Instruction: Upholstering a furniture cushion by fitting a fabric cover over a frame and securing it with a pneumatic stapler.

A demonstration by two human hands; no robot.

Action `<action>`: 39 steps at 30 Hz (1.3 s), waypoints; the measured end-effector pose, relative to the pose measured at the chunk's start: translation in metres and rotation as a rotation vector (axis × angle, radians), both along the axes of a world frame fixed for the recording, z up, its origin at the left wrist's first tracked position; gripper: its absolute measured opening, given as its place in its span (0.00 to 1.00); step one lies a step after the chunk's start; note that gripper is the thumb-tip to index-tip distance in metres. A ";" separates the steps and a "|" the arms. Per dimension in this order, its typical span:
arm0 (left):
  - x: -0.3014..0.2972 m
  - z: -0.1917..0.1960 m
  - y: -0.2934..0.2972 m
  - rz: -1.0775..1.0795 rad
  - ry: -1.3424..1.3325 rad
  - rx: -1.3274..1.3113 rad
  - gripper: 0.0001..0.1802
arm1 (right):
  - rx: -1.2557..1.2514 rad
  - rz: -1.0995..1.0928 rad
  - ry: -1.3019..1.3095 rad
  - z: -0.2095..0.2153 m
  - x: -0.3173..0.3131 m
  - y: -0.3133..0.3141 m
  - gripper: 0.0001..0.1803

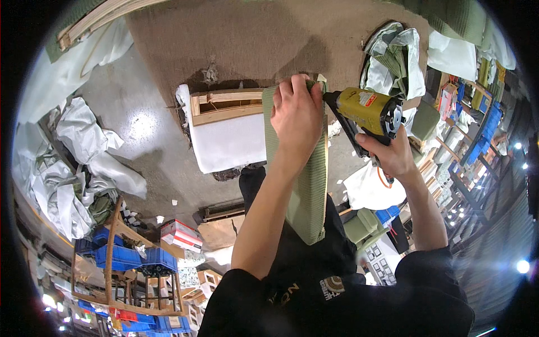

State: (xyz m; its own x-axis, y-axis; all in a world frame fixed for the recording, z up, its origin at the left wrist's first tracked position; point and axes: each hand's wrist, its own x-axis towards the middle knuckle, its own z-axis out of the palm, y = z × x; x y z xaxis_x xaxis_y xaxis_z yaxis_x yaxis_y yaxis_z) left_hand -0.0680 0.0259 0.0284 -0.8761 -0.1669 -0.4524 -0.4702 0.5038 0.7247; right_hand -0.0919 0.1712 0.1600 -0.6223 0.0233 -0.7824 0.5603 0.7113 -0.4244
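In the middle stands a long, narrow panel covered in green ribbed fabric, with a pale edge along its right side. My left hand grips it near its top end, fingers curled over the upper edge. My right hand is wrapped around the handle of a yellow and black pneumatic staple gun. The gun's nose points left at the panel's upper right edge, close to my left fingers; whether it touches cannot be made out. Just left of the panel, a wooden frame with white padding lies partly hidden behind it.
Beyond my hands is a brown work surface, with a bundle of green and white fabric at its right. White sheeting lies at the left. Blue bins fill a wooden rack at lower left. A green upholstered piece stands at right.
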 end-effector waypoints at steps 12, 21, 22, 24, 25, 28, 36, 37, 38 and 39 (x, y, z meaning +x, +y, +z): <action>0.038 0.013 0.012 -0.003 0.000 0.109 0.34 | 0.223 0.318 0.124 -0.020 -0.004 0.042 0.21; 0.056 0.025 0.018 -0.081 -0.235 0.133 0.44 | -0.035 0.051 -0.004 0.005 0.006 0.032 0.22; 0.058 0.026 0.020 -0.082 -0.237 0.133 0.44 | -0.063 0.082 -0.006 0.007 0.009 0.032 0.23; 0.060 0.027 0.023 -0.074 -0.234 0.133 0.46 | -0.047 0.166 0.013 0.009 0.015 0.035 0.25; 0.060 0.028 0.022 -0.075 -0.235 0.134 0.46 | 0.035 0.151 -0.053 0.013 0.016 0.032 0.23; 0.062 0.030 0.022 -0.094 -0.266 0.162 0.47 | 0.028 0.077 -0.029 0.009 0.029 0.036 0.22; 0.078 0.023 0.020 -0.091 -0.190 0.217 0.47 | -0.039 -0.213 0.129 -0.001 0.051 0.024 0.14; 0.079 0.020 0.017 -0.090 -0.193 0.216 0.47 | 0.122 -0.280 0.045 -0.010 0.054 0.025 0.13; 0.082 0.017 0.013 -0.075 -0.154 0.309 0.45 | 0.129 -0.316 0.055 -0.024 0.059 0.027 0.18; 0.084 0.012 0.011 -0.062 -0.113 0.411 0.43 | 0.069 -0.369 0.172 -0.042 0.069 0.024 0.23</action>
State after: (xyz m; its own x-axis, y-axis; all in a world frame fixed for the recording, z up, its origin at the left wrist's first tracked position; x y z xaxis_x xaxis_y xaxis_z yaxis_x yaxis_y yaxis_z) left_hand 0.0163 0.0365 0.0406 -0.8198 0.0988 -0.5641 -0.5362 0.2137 0.8166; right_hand -0.0228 0.1954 0.1184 -0.6837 0.3185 -0.6565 0.7083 0.5059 -0.4923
